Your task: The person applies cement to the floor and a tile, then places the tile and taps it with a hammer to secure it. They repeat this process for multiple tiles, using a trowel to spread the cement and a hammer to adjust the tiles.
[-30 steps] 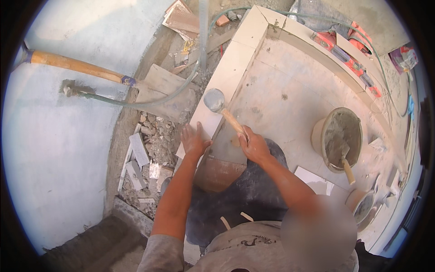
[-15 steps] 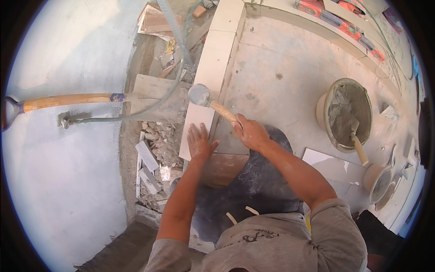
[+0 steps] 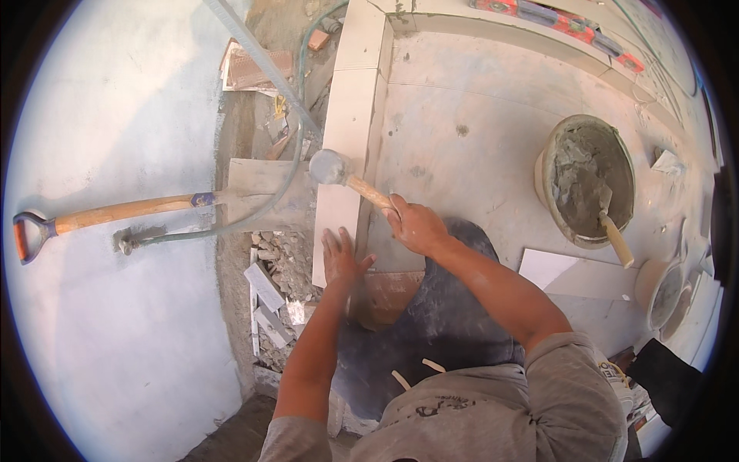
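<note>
My right hand (image 3: pixel 416 226) is wrapped round the wooden handle of a mallet (image 3: pixel 329 167) with a thick, pale grey head. That head is over the cream tile (image 3: pixel 336 212) capping a low ledge; whether it touches the tile I cannot tell. Nearer to me, my left hand (image 3: pixel 343 260) lies on the same tile with its fingers spread. A brownish tile face (image 3: pixel 395 291) shows below my left hand, by my dark-clad leg.
On the right stands a bucket (image 3: pixel 548 181) of wet mortar holding a trowel (image 3: pixel 616 241). A cut tile (image 3: pixel 573 277) lies nearer. A long-handled shovel (image 3: pixel 127 213), a hose (image 3: pixel 262 212) and rubble (image 3: pixel 289 258) are at left. A red level (image 3: pixel 554 27) rests on the far ledge.
The whole view has shifted and turned slightly. The mallet head is a little farther from my left hand. Both hands keep their hold and pose.
</note>
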A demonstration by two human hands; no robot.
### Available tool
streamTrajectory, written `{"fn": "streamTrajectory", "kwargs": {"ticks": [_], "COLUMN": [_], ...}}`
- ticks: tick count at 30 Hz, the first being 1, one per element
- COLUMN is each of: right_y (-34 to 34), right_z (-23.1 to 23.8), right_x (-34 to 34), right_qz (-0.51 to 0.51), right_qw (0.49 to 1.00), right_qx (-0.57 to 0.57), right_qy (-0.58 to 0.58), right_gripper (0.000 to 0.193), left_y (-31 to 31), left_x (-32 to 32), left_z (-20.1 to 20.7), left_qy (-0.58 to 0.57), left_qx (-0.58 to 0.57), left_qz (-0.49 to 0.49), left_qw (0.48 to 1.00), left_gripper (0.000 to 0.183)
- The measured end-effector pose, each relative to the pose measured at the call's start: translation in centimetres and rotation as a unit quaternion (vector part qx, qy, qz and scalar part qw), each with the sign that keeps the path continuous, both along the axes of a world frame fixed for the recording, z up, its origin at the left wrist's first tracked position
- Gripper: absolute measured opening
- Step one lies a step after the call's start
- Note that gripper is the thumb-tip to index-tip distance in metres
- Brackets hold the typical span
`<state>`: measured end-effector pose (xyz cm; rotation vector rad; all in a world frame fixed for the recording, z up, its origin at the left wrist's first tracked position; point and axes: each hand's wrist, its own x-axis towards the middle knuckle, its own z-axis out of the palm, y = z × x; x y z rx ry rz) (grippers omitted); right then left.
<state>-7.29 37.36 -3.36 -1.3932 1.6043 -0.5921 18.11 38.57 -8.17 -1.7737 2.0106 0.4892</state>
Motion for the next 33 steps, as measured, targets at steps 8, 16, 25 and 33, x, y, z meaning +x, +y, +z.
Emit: {"fn": "streamTrajectory", "kwargs": {"ticks": [8,16,25,33], "right_y": [-1.1,-0.4,0.5,0.4], "right_z": [-0.4,-0.1,1.8,1.2], "right_x": [-0.9,-0.1,-0.4,0.3], "right_qz": [0.055,0.036,0.054,0.028], "right_qw": [0.997,0.999,0.996,0.996], "right_qx": [0.054,-0.016,0.059,0.026], "right_qy": [0.005,0.016,0.046,0.077], "right_gripper": [0.041,0.037,0.042,0.041], "left_y": [0.1,-0.1,0.1,-0.2], "left_x": [-0.1,-0.6,1.2,1.6], "left_z": [0.0,0.8,0.1,-1.8], "left_qy": [-0.01,-0.002,0.03,0.014], "left_qx": [0.005,0.016,-0.035,-0.037], "left_qz": [0.003,0.015,-0.008,-0.042], "left_qw": [1.0,1.0,0.999,0.998], "left_gripper": [0.118,0.106,0.077,0.075]}}
